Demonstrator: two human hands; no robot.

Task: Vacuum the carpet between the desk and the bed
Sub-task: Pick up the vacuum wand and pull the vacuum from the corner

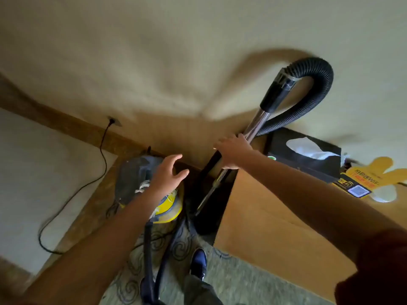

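My right hand (233, 151) grips the chrome vacuum wand (256, 126), which slants down into the dark gap beside the wooden desk (271, 227). A black ribbed hose (317, 84) loops from the wand's top. My left hand (167, 172) hovers with fingers spread above the grey and yellow vacuum canister (134, 179) on the floor. The patterned green carpet (231, 282) lies below, between the desk and the white bed (33, 183). The wand's floor end is hidden in shadow.
A black power cord (103, 155) runs from a wall socket (113, 121) across the bed's edge. A black tissue box (306, 155) and a yellow WiFi sign (370, 179) sit on the desk. My blue shoe (198, 263) stands on the carpet.
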